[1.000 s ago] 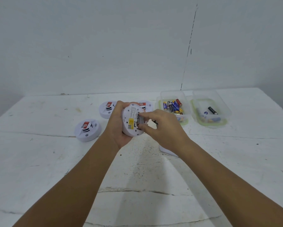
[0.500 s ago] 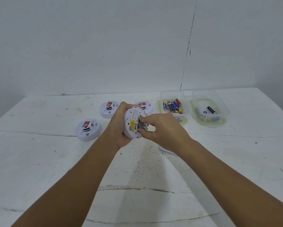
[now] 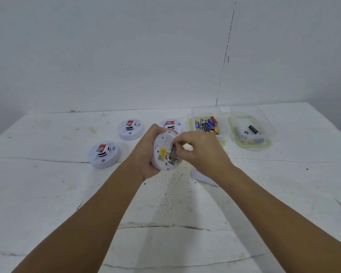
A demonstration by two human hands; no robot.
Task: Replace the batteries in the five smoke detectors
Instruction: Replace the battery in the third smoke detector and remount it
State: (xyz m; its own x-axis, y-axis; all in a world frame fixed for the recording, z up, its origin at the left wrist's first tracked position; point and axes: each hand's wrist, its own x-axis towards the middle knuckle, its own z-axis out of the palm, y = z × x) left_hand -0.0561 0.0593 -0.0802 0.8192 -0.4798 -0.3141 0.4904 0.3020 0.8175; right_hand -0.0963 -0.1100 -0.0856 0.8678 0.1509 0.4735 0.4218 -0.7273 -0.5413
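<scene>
The left hand (image 3: 146, 154) grips a round white plastic smoke detector (image 3: 163, 152) above the white table (image 3: 47, 194), its back facing the camera. The right hand's (image 3: 203, 152) curled fingers reach into its open battery bay; whether they pinch anything cannot be told. Beyond the right hand sits a clear plastic tub of mixed batteries (image 3: 207, 125).

Smooth white plastic smoke detectors (image 3: 104, 154) were seen on a matt, white-painted table (image 3: 47, 194) that was cracked and scuffed. Glossy-wrapped batteries (image 3: 206, 125) were kept in clear plastic containers (image 3: 264, 123) before a matt white wall (image 3: 126, 56).
</scene>
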